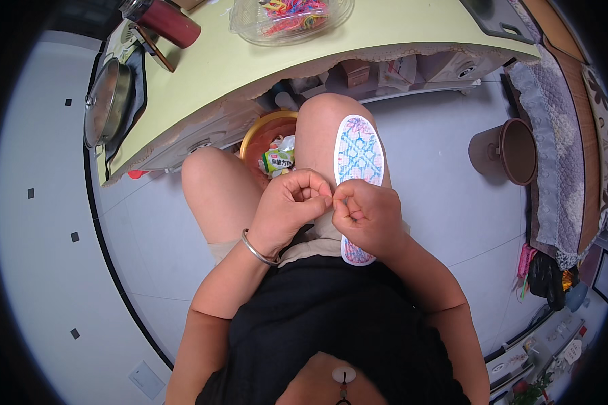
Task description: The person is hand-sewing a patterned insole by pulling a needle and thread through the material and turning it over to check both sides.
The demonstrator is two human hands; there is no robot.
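Observation:
My left hand (292, 202) and my right hand (369, 214) meet over my lap, their fingertips pinched close together. What the fingers pinch is too small to make out. Under my right hand lies an insole (360, 150), white-edged with a pink and blue stitched pattern, resting along my right thigh. Its middle is hidden by the right hand, while the heel end shows below the wrist. A silver bangle (258, 248) circles my left wrist.
Ahead stands a pale yellow table (209, 74) bearing a clear plastic tray (287, 34) of colourful thread, a red flask (162, 23) and a lidded pan (108, 101). A gold-rimmed basin (253, 138) with packets sits by my knees. A brown bin (503, 152) stands right.

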